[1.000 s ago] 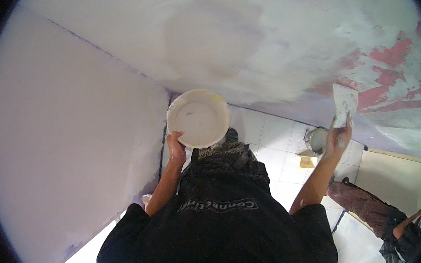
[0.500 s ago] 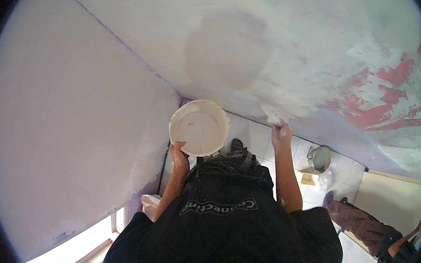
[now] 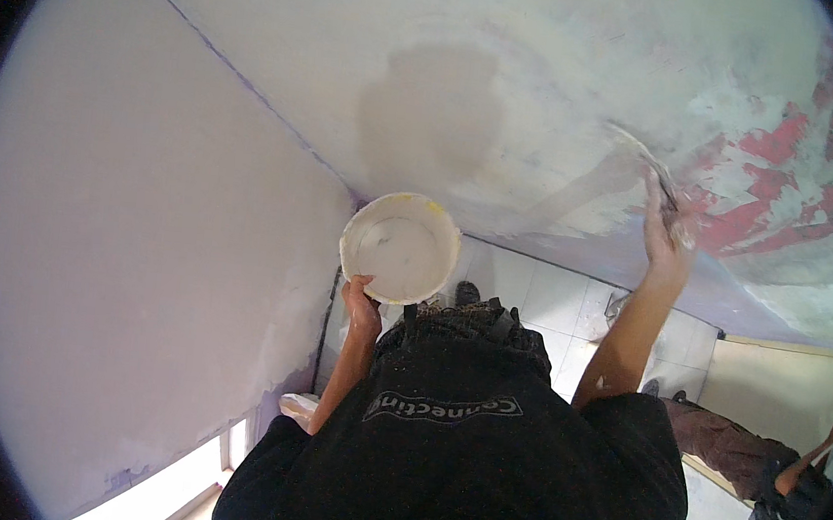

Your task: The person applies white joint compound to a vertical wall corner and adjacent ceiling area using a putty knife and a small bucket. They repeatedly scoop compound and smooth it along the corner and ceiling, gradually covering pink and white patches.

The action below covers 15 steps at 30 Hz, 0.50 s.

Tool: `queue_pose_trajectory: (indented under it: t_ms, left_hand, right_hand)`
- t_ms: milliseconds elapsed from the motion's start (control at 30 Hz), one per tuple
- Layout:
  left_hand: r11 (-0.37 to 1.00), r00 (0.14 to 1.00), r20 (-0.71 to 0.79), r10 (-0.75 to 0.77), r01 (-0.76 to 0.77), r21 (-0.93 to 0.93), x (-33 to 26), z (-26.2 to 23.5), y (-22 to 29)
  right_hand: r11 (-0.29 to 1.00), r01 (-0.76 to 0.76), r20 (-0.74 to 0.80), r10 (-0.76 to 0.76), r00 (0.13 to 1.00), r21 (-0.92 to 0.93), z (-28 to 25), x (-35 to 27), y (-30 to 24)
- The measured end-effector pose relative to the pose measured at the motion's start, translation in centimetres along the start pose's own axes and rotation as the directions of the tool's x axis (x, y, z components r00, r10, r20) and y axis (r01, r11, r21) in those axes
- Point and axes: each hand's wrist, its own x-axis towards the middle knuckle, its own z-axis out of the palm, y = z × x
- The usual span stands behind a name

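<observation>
My left hand (image 3: 362, 301) grips the near left rim of a white, round bucket (image 3: 415, 206), which holds whitish paste and has yellow smears along its edge. The thumb lies over the rim; the other fingers are mostly hidden below. Farther right, my right hand (image 3: 668, 238) is closed round a putty knife (image 3: 649, 158). Its blade, coated with white paste, is seen nearly edge-on at the wall in front (image 3: 561, 84), beside the pink patches (image 3: 773, 148). Whether the blade touches the wall I cannot tell. White residue marks both hands.
A plain pale wall (image 3: 142, 226) meets the front wall in a corner at left. A window (image 3: 164, 481) lies at lower left. Tiled floor (image 3: 543, 289) stretches below, with a container (image 3: 617, 305) partly behind my right forearm. Another person (image 3: 732, 451) works at far right.
My right hand has moved up and right along the wall with the putty knife, toward the pink patches. The bucket and my left hand have shifted only slightly right.
</observation>
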Motion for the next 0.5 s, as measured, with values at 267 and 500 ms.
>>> queue_pose_trajectory:
  t_ms: [267,500]
  left_hand:
    - [0.999,0.998,-0.049,-0.041,0.042,0.001,0.7,-1.8,-0.1]
    - [0.999,0.999,-0.024,0.045,-0.044,0.013,-2.2,-2.2,1.1]
  right_hand:
    - [0.998,-0.05,0.041,0.052,0.998,-0.047,4.1,-9.8,4.0]
    - [0.99,-0.103,0.205,0.121,0.971,-0.097,18.2,-7.5,14.3]
